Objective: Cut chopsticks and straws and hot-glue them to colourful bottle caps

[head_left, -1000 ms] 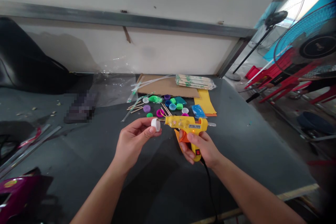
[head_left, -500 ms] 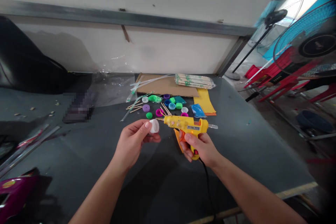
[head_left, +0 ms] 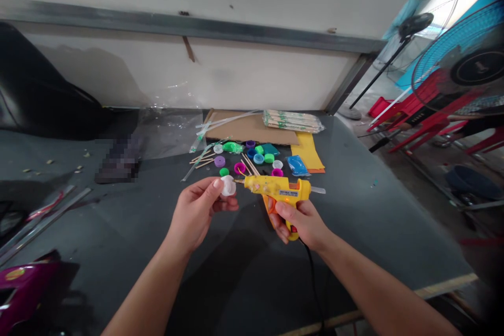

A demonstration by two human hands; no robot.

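Between thumb and fingers, my left hand (head_left: 200, 207) pinches a white bottle cap (head_left: 228, 186). My right hand (head_left: 297, 218) is wrapped round the handle of a yellow glue gun (head_left: 268, 185), fingers at its orange trigger. The gun's nozzle points left and reaches the cap's edge; whether they touch I cannot tell. Behind the hands lie several coloured caps, among them a purple one (head_left: 219, 161) and a magenta one (head_left: 240, 168), with thin wooden sticks (head_left: 250, 164) between them.
Cardboard (head_left: 236, 128), wrapped sticks (head_left: 292, 121), yellow sheets (head_left: 309, 152) and a blue packet (head_left: 298, 166) lie farther back. Clear plastic (head_left: 169, 131) and a blurred dark object (head_left: 118, 160) are at left. The gun's black cord (head_left: 313, 278) hangs toward the front edge.
The white cap has been tilted and moved slightly left and down in my left hand. The glue gun's nozzle has shifted a little left and down, close to the cap.
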